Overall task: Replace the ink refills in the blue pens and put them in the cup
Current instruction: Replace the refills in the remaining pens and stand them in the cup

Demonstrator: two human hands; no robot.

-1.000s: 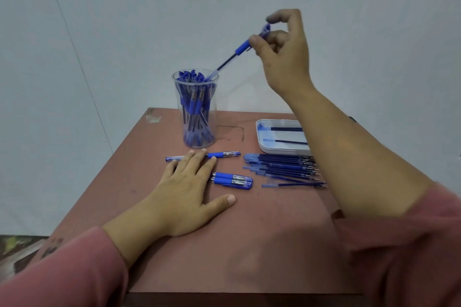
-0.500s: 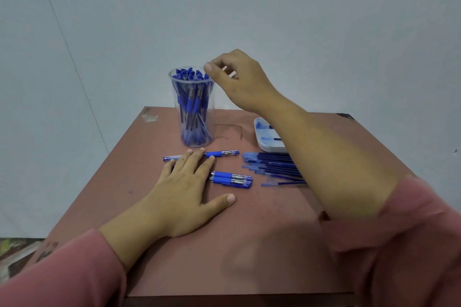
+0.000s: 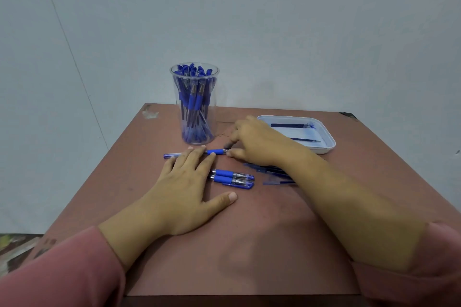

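At the near edge of the reddish-brown wooden table [image 3: 262, 252], two pink fabric sleeves [image 3: 62, 271] frame the scene. Just beyond them the left hand [image 3: 184, 187] lies flat, palm down, fingers straight and thumb out to the side. It grips nothing, but its fingertips [image 3: 212, 154] rest across a slim blue plastic pen [image 3: 217, 151] lying crosswise on the table. Beside that hand's forefinger, two blue clear-barrelled pens [image 3: 233, 178] lie side by side, touching. To their right, a loose pile of thin blue ink refills [image 3: 270, 171] shows from under the right forearm. The right hand [image 3: 257, 143] is low over the table with its fingers curled, thumb and forefinger pinched on the silver tip end of the slim blue plastic pen, though blur softens the contact. Farther back on the right, a shallow white plastic tray [image 3: 329, 146] holds two dark refills [image 3: 289, 125], lying apart. Back left, just beyond the crosswise pen, a tall clear plastic cup [image 3: 212, 107] stands upright, packed with a bundle of blue pens [image 3: 193, 99]. Behind the table is a plain pale grey wall [image 3: 249, 20].
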